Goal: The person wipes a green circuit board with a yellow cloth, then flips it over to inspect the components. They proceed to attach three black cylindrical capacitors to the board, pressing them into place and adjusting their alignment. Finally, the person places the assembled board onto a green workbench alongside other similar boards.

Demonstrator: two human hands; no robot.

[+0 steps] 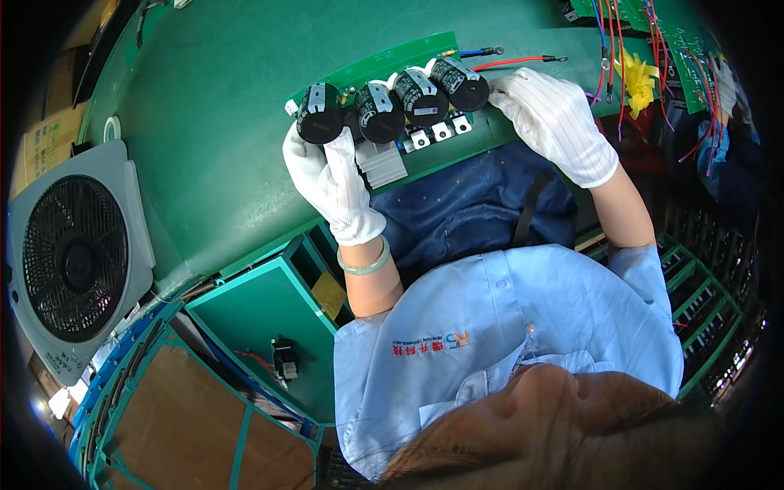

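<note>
A green circuit board [384, 59] is tilted up at the front of the green table, with a row of large black cylindrical capacitors [380, 114] facing me. My left hand [331, 175], in a white striped glove, grips the board's left end, its fingers beside the leftmost capacitor and a finned silver heat sink [382, 165]. My right hand [559, 122], gloved the same way, is closed at the board's right end against the rightmost capacitor; its fingertips are partly hidden. A red wire [523, 60] and a short blue wire [478, 53], both with ring terminals, stick out past the board's right end.
A grey box fan [77, 245] stands at the left beside the green table [212, 163]. Below the table edge is an open green drawer [261, 327] with a small black part in it. At the far right, more wired boards [686, 57] lie near another person's gloved hand [725, 86].
</note>
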